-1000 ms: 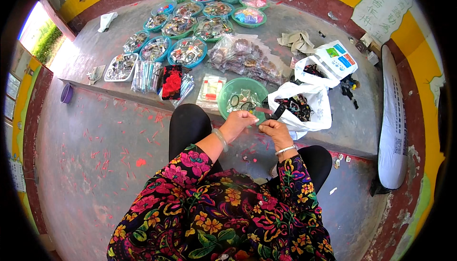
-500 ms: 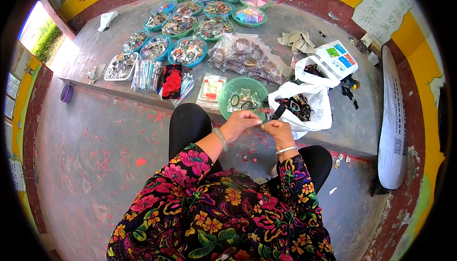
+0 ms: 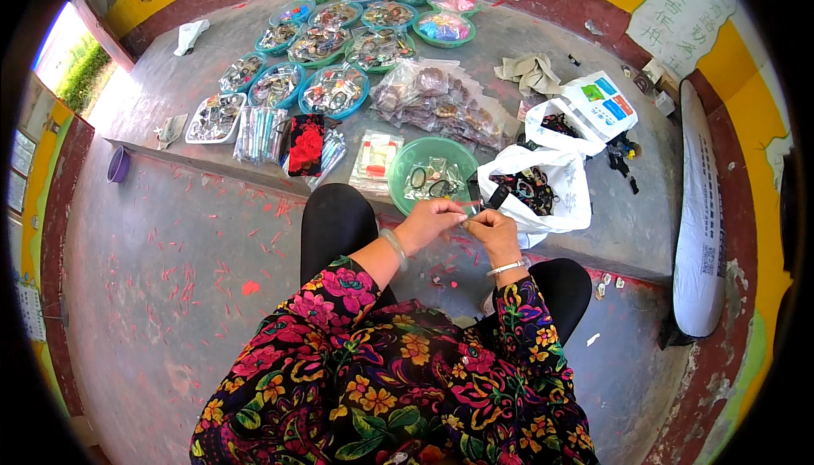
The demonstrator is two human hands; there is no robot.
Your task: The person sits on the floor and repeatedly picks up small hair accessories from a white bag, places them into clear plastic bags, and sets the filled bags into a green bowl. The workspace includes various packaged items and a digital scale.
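Note:
My left hand (image 3: 429,224) and my right hand (image 3: 495,236) meet fingertip to fingertip above the step's front edge, each closed in a pinch. What they pinch is too small to make out; a reddish smear and something dark show just beyond the fingers. Right behind them stands a green plastic basin (image 3: 398,162) holding small clear packets with dark loops inside. To its right an opened white plastic bag (image 3: 573,183) is filled with dark, mixed-coloured bands or loops. My left wrist wears a pale bangle (image 3: 395,249), my right a silver one (image 3: 507,267).
Several basins (image 3: 337,117) of packed trinkets cover the raised step. Nearer lie a white tray (image 3: 197,133), bundled pens (image 3: 260,135), a red-and-black pouch (image 3: 306,146), flat packets (image 3: 376,161) and bagged beads (image 3: 441,100). A second white bag (image 3: 600,107) stands back right.
Both hands have shifted very slightly, with the fingertips still together. The basin, the bags and the other goods have stayed where they were.

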